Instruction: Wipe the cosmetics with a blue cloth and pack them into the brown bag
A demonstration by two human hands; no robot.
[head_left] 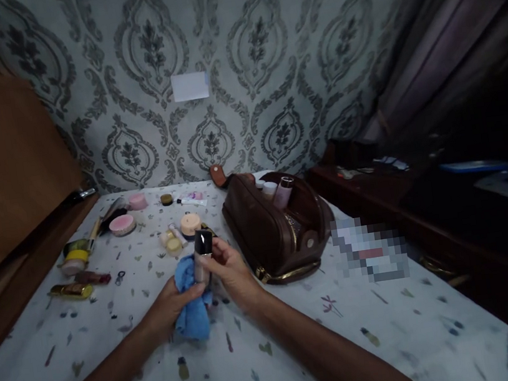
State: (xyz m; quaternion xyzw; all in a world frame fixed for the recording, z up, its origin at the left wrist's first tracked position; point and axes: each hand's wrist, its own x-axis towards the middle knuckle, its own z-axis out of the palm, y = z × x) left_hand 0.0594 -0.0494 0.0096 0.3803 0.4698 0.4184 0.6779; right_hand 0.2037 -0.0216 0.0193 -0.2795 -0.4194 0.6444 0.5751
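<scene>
The small bottle (201, 270) is held nearly upright, its dark cap (203, 242) pointing up and tipping slightly right, its long axis running close to vertical. It lies between the fingers of both hands: the right hand (235, 274) has thumb and fingers closed on its right side, while the left hand (170, 306) grips a blue cloth (193, 320) against its left side. Beyond the fingers sits a peach jar (191, 226); right of them, a brown bag (255, 231)
</scene>
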